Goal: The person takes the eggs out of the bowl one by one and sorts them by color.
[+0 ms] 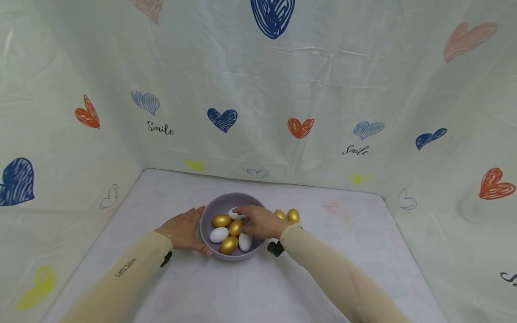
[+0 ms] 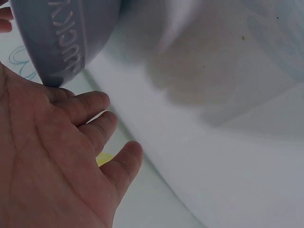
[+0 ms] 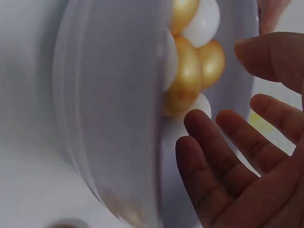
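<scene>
A purple bowl (image 1: 233,257) stands on the table with gold eggs (image 1: 228,246) and white eggs (image 1: 219,235) inside. Along the bowl's left side lies my left hand (image 1: 183,230), its fingers extended around the outer wall. The left wrist view shows its palm beside raised lettering on the bowl. My right hand (image 1: 260,222) reaches over the right rim into the bowl. In the right wrist view its fingers are spread and loosely bent, with nothing between thumb and fingers. Its fingertips overlap a white egg (image 3: 204,103) there.
Two gold eggs (image 1: 293,216) lie on the table just right of the bowl, one partly behind my right hand. The white table (image 1: 181,291) is bordered at the back and sides by a hanging sheet (image 1: 258,148) printed with hearts.
</scene>
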Tool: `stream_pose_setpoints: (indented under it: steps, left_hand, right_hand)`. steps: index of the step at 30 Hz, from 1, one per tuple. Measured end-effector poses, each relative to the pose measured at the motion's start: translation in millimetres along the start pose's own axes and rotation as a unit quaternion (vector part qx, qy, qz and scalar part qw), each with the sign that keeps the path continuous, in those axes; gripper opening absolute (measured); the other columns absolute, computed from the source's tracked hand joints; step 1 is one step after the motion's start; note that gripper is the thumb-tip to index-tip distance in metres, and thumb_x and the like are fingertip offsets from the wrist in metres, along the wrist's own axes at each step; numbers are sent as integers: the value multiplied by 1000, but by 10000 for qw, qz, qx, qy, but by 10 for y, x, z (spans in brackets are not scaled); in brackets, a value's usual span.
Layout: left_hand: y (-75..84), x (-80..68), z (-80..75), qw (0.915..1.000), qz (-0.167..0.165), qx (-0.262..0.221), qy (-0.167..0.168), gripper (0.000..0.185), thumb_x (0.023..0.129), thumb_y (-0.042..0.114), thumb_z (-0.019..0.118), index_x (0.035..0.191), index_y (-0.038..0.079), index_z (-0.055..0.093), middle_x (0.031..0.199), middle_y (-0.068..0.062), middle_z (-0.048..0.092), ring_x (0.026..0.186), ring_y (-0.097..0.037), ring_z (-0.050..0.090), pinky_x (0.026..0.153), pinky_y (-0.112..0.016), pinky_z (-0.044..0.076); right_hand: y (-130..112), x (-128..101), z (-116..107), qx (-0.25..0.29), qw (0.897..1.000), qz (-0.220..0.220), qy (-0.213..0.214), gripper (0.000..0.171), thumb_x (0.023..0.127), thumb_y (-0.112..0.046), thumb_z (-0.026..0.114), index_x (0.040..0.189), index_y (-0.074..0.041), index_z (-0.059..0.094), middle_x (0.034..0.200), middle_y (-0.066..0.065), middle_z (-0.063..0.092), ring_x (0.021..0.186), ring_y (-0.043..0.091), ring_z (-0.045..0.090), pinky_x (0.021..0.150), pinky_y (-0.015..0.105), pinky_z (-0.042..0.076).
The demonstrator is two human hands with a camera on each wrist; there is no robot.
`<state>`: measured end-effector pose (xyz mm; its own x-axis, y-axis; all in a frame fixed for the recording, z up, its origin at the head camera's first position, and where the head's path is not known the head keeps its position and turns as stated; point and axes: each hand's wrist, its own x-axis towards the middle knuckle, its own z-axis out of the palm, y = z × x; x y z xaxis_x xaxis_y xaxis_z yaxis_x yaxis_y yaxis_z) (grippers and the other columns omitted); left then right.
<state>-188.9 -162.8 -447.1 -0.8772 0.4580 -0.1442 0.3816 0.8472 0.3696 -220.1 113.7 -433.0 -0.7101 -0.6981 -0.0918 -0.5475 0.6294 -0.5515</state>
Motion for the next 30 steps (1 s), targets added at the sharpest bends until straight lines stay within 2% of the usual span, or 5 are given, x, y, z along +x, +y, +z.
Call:
stream_pose_setpoints:
  steps: [7, 15, 19, 22, 30]
  left_hand:
    - [-27, 11, 32, 10000, 3, -2, 36, 141, 56, 80, 78, 151, -10, 27, 152, -29, 36, 137, -49, 36, 109, -57, 34]
    - [-48, 18, 36, 10000, 22, 23, 75, 139, 56, 78, 79, 151, -9, 28, 151, -29, 37, 137, -49, 36, 108, -58, 35]
    - [-26, 3, 20, 10000, -12, 23, 35, 138, 57, 76, 80, 151, -10, 27, 150, -30, 37, 137, -49, 36, 108, -58, 34]
    - [-21, 1, 13, 10000, -16, 5, 13, 138, 58, 75, 81, 152, -10, 26, 151, -30, 36, 138, -49, 35, 108, -58, 34]
    - [-13, -8, 3, 10000, -2, 11, -3, 136, 59, 72, 82, 151, -11, 26, 150, -31, 36, 137, -49, 35, 108, -58, 34]
  right_hand:
    - [35, 31, 151, -794, 9961, -5, -390, 50, 93, -11, 64, 142, -15, 57, 136, 4, 56, 116, 12, 55, 100, 27, 43]
    - [48, 45, 190, -754, 9966, -72, -335, 19, 97, -23, 69, 116, -21, 69, 123, -1, 59, 98, 7, 56, 88, 22, 47]
    - [43, 80, 201, -908, 9956, -71, -228, 17, 92, -25, 75, 107, -19, 68, 107, -6, 62, 89, 6, 55, 80, 21, 46]
    - [36, 89, 203, -1110, 9938, 55, -88, 27, 89, -25, 78, 111, -15, 66, 103, -7, 64, 89, 7, 57, 80, 23, 48]
    - [31, 74, 237, -1536, 9875, 339, -41, 39, 94, -22, 70, 132, -14, 63, 127, 3, 62, 109, 13, 60, 93, 30, 49]
